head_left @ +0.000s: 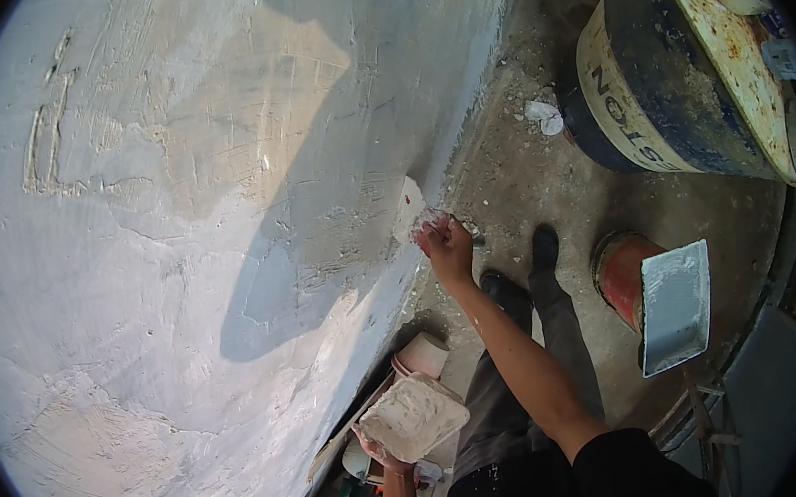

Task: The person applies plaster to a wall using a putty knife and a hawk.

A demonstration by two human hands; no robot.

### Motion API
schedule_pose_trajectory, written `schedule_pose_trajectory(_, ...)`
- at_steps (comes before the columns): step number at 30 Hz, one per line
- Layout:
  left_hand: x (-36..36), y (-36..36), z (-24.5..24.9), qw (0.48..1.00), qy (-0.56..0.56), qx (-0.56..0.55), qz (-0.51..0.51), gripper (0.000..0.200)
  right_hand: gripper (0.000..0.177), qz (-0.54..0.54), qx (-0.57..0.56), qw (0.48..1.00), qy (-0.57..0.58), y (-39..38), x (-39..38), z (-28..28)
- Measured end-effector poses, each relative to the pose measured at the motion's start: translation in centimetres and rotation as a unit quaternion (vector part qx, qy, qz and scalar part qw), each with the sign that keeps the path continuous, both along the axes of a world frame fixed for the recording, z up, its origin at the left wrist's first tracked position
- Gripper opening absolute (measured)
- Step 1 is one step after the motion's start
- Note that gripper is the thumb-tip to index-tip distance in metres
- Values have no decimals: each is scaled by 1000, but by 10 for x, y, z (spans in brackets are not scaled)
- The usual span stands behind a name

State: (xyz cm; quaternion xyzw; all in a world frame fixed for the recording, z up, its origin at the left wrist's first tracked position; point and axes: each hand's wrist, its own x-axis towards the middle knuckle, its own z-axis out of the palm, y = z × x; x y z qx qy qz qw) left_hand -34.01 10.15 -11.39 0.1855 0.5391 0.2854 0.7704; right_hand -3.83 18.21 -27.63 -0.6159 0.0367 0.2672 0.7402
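My right hand [448, 248] is closed around the red handle of a putty knife [407, 207]. Its pale, plaster-smeared blade lies against the lower part of the plastered wall [245, 148], close to where the wall meets the floor. Lower down, my left hand [384, 449] grips a plaster-crusted rectangular tray [414, 415] from beneath and at its side. Some of those fingers are hidden under the tray. White and beige patches, ridges and scrape marks cover the wall, and a shadow falls across it.
A large blue drum [660, 79] with a rusty rim stands at upper right. Near it, a red bucket [623, 275] has a white-edged grey tray [677, 308] beside or on it. A pale bucket [422, 355] sits by the wall. Rubble lies along the floor [545, 186].
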Motion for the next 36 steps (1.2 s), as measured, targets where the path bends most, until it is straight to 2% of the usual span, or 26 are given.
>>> schedule_pose_trajectory(1, 0, 0, 0, 1000, 1, -6, 4, 80, 9, 0, 11, 1000, 3, 0, -1, 4)
schedule_pose_trajectory(4, -10, -3, -11, 987, 70, -36, 138, 80, 9, 17, 15, 1000, 19, -2, 2, 23)
schedule_pose_trajectory(7, -7, -4, -10, 985, 53, -63, 151, 80, 9, 26, 33, 999, 34, 1, 3, 35)
schedule_pose_trajectory(13, -9, -4, -10, 995, 24, -42, 91, 81, 9, 19, 87, 993, 78, 3, 5, 71)
schedule_pose_trajectory(21, -14, -1, -10, 999, -21, 5, 25, 81, 12, 54, 69, 996, 34, 1, 7, 128)
schedule_pose_trajectory(22, -16, 0, -9, 997, -55, 40, -23, 81, 13, 58, 69, 995, 31, 0, 7, 136)
schedule_pose_trajectory(31, 5, 7, 13, 996, -80, -39, 19, 79, 12, 62, 125, 989, 42, -1, 9, 203)
schedule_pose_trajectory(34, 17, 6, 27, 998, -41, 27, -34, 80, 11, 71, 131, 989, 16, -1, 6, 225)
schedule_pose_trajectory(36, 16, 4, 26, 998, -47, 31, -26, 79, 10, 74, 140, 987, -16, -1, 5, 240)
